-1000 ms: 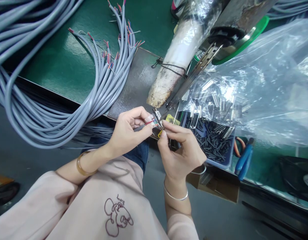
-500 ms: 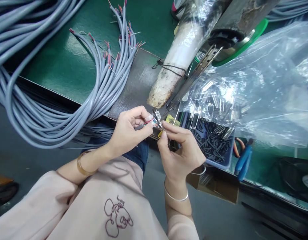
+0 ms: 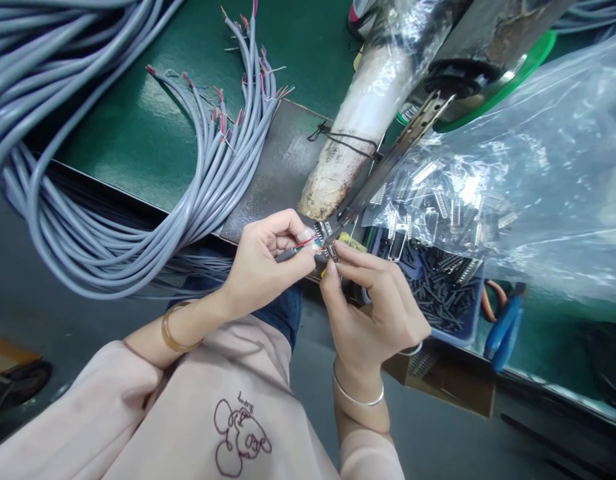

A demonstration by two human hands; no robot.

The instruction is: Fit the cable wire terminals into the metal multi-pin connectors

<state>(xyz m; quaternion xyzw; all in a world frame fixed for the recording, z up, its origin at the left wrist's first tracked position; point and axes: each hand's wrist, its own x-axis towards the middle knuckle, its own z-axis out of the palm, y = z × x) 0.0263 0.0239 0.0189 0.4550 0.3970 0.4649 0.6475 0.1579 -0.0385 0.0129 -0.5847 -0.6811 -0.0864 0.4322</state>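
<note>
My left hand (image 3: 268, 263) is closed in a pinch on the stripped end of a grey cable (image 3: 287, 254), whose thin red and green wires fan out at the fingertips. My right hand (image 3: 375, 303) pinches the near end of a small metal multi-pin connector (image 3: 322, 231). The wires meet the row of pins on the connector, partly covered by fingers. Just above, a slanted metal soldering iron (image 3: 371, 187) on a fixed mount points its tip down at the connector; whether they touch is hard to tell.
A white wrapped tube (image 3: 333, 163) overhangs the metal plate (image 3: 275, 167). Bundled grey cables (image 3: 228, 173) lie left. At right are a blue bin (image 3: 471, 333) of black sleeves, a clear bag (image 3: 548, 153) of connectors and blue-handled pliers (image 3: 505, 330). A yellow sponge (image 3: 352, 241) sits nearby.
The whole view has shifted slightly. Both hands have moved a little right with the connector and cable, bringing the connector further under the iron's tip. Both grips are unchanged.
</note>
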